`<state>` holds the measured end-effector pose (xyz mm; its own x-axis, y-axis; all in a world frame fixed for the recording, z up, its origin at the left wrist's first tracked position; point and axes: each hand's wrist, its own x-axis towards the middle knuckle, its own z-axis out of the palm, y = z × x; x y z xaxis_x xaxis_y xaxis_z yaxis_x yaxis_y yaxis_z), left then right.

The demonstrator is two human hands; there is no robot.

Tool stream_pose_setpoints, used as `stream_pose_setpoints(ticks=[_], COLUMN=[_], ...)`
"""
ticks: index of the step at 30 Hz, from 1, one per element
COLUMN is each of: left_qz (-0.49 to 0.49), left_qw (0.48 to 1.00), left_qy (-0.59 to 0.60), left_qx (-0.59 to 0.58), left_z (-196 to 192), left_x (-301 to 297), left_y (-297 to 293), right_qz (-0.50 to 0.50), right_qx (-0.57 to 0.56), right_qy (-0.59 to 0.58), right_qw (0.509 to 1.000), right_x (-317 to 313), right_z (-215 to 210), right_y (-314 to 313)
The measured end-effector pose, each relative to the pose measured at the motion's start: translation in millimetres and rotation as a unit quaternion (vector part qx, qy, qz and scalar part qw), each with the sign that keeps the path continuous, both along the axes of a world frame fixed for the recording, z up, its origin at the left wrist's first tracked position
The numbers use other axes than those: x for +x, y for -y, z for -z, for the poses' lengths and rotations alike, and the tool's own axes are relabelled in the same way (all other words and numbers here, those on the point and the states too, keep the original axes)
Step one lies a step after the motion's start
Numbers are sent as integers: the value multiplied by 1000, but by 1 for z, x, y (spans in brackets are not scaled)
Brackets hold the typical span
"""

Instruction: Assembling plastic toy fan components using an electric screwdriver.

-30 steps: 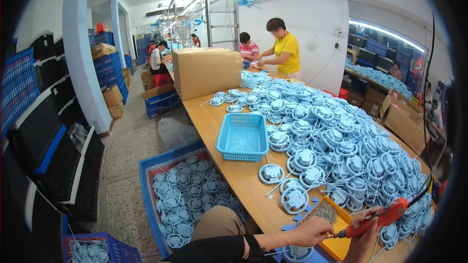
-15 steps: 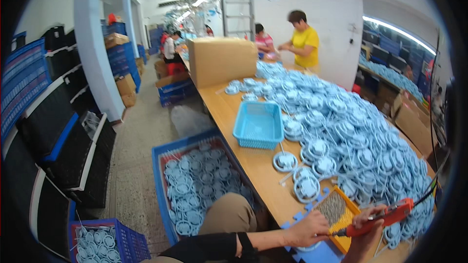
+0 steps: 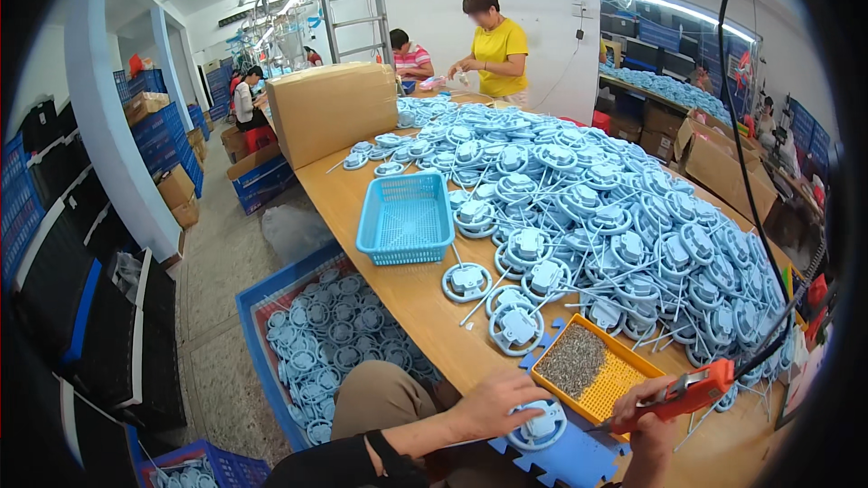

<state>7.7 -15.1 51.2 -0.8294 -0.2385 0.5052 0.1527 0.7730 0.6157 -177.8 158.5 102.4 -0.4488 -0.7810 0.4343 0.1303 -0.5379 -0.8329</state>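
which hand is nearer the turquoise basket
Left. The left hand is at a blue disc, below and slightly right of the basket; the right hand, on the red tool, is farther right.

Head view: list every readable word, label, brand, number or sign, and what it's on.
None legible.
Red power tool in the right hand: no readable marking.
Blue floor crate beside the large cardboard box: pale marks, too small to read.
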Motion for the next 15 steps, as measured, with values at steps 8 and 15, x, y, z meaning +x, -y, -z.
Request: stream_pose_setpoints(ticks=[8, 15], left_qz=[-157, -221], left_qw=[981, 964], left_qy=[22, 83], left_qx=[-107, -126], left_z=[-9, -9], left_x=[16, 47], left_y=[40, 34], right_qz=[123, 101], right_qx=[-27, -13], right_qy=[-55, -29], right_qw=[991, 994], right_x=[-45, -75], right_z=[-25, -25], right_y=[5, 11])
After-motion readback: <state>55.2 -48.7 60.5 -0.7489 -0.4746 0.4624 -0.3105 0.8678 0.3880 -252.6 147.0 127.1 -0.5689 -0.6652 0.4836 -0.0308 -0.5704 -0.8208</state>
